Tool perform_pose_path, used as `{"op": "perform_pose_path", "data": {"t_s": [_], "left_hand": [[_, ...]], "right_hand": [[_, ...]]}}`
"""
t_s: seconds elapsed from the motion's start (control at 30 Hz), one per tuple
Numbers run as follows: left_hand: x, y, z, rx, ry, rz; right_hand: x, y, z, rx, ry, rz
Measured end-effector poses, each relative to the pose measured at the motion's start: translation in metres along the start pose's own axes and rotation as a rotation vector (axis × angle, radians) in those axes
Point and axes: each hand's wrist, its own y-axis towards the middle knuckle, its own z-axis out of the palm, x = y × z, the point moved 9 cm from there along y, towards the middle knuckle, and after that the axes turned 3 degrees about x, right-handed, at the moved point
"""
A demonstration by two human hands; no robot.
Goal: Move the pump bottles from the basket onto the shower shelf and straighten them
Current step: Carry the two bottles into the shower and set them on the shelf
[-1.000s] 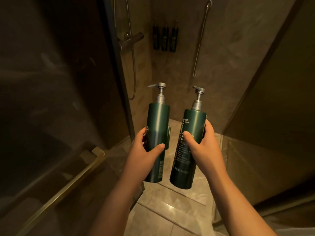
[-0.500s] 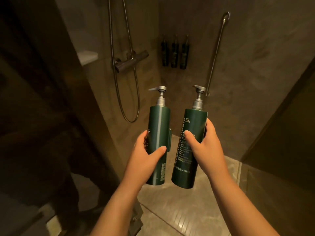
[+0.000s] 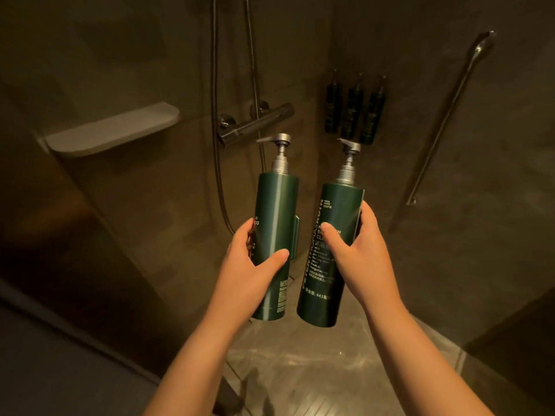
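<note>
I hold two dark green pump bottles with silver pump heads upright in front of me inside the shower. My left hand (image 3: pixel 250 267) grips the left pump bottle (image 3: pixel 276 205) around its middle. My right hand (image 3: pixel 359 253) grips the right pump bottle (image 3: pixel 336 211), which leans slightly to the right. A pale shower shelf (image 3: pixel 117 130) juts from the left wall, up and to the left of both bottles, with nothing on it. No basket is in view.
A shower mixer bar (image 3: pixel 255 124) with a hose (image 3: pixel 217 175) hangs on the back wall behind the bottles. Three dark bottles (image 3: pixel 354 109) sit in a wall holder to the right. A metal grab rail (image 3: pixel 444 121) slants down the right wall. Wet tiled floor (image 3: pixel 315 370) lies below.
The view has moved forward past the glass door into the shower, and the shelf has come into sight at the left. Both hands keep their bottles in the same grip.
</note>
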Motion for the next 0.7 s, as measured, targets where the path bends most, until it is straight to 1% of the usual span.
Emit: {"op": "perform_pose_path", "data": {"t_s": [0.13,0.23,0.4,0.57,0.7], "left_hand": [[-0.005,0.039,-0.016,-0.074,-0.023,0.033],[-0.013,0.073,-0.030,-0.126,-0.026,0.086],[-0.034,0.119,-0.059,-0.232,-0.058,0.181],[-0.055,0.148,-0.090,-0.355,-0.067,0.229],[-0.065,0.157,-0.116,-0.476,-0.030,0.246]], "right_hand": [[0.008,0.045,0.022,0.039,0.003,-0.071],[0.022,0.081,0.037,0.051,0.007,-0.153],[0.054,0.138,0.068,0.122,0.041,-0.280],[0.082,0.183,0.099,0.191,0.091,-0.380],[0.098,0.212,0.131,0.294,0.155,-0.433]]}}
